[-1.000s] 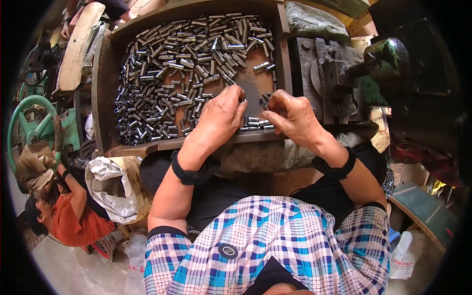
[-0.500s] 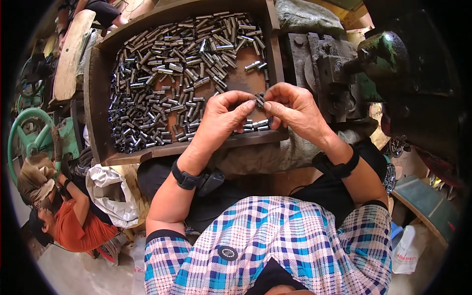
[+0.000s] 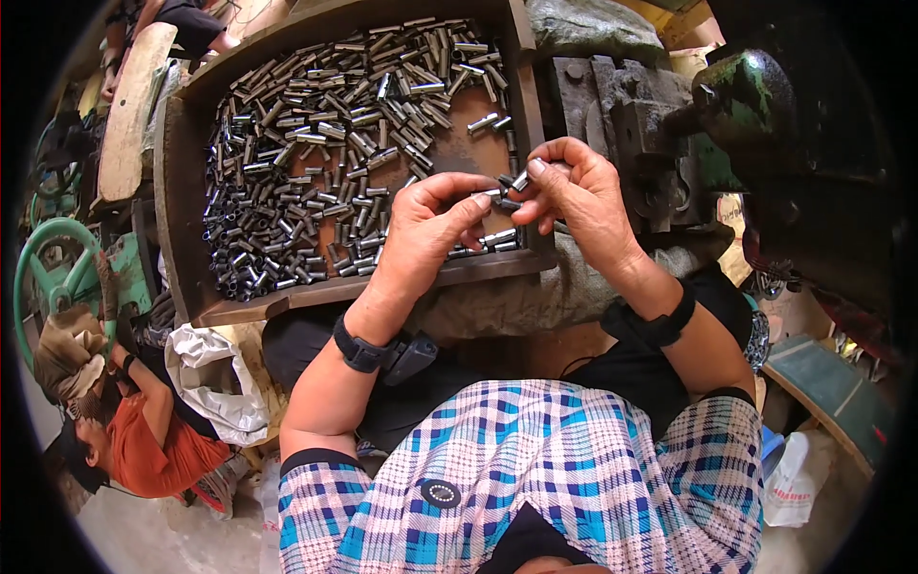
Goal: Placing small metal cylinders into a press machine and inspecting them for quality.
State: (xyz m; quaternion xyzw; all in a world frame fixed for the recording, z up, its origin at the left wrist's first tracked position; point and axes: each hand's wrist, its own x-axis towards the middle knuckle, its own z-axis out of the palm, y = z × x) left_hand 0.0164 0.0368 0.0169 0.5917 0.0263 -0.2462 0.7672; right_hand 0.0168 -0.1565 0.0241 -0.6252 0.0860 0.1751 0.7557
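Over the near right corner of a wooden tray (image 3: 176,191), both my hands are raised close together. My left hand (image 3: 428,218) pinches small metal tubes between thumb and forefinger. In my right hand (image 3: 585,196), thumb and fingers close on a shiny metal tube (image 3: 521,180), tilted up. One or two darker tubes (image 3: 507,203) lie between the two sets of fingertips; which hand bears them I cannot tell. Below, the tray holds a thick heap of similar short metal tubes (image 3: 287,220), with a few shiny ones (image 3: 499,237) along its front wall.
A dark, greasy machine (image 3: 650,124) stands right of the tray, with a rounded green-black part (image 3: 746,96) jutting toward it. At left are a green handwheel (image 3: 59,230), a white sack (image 3: 215,383) and another person in an orange shirt (image 3: 158,445).
My hands have drawn slightly apart at the fingertips, and the right hand has lifted a little. The tubes, bunched together before, are now spread between the hands.
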